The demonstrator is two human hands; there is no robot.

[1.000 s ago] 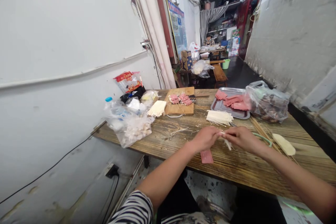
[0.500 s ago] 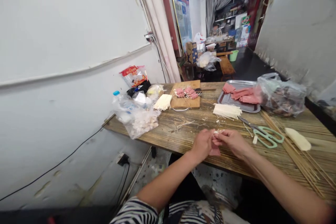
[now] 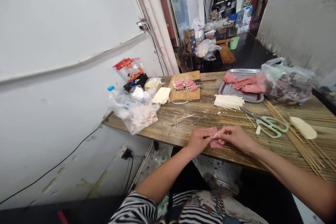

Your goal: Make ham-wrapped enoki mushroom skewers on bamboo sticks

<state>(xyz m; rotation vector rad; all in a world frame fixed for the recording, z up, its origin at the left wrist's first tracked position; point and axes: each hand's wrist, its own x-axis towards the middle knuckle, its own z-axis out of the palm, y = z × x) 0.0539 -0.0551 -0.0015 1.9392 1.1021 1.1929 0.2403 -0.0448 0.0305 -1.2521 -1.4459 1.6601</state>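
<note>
Near the table's front edge, a pink slice of meat point(image 3: 215, 144) lies under my fingers. My left hand point(image 3: 198, 141) pinches a small bunch of enoki mushrooms point(image 3: 216, 135) from the left, across the slice. From the right, my right hand point(image 3: 234, 138) has thumb and fingers closed on the same bunch. Fingers hide most of the bunch. Beyond my hands sits a larger pile of enoki mushrooms point(image 3: 228, 102). Scissors with pale green handles point(image 3: 271, 126) lie right of my right hand.
A metal tray point(image 3: 223, 85) holds more pink slices, beside a plastic bag point(image 3: 288, 80). Wooden skewers point(image 3: 296, 140) lie at the right. Rolled pink pieces rest on a cutting board point(image 3: 183, 95). Plastic bags point(image 3: 139, 115) crowd the left end. A person point(image 3: 215, 14) is far back.
The pink slice now shows on both the far and near sides of my fingers; before, only its near part showed. My hands still pinch the mushrooms. The camera view has shifted slightly.
</note>
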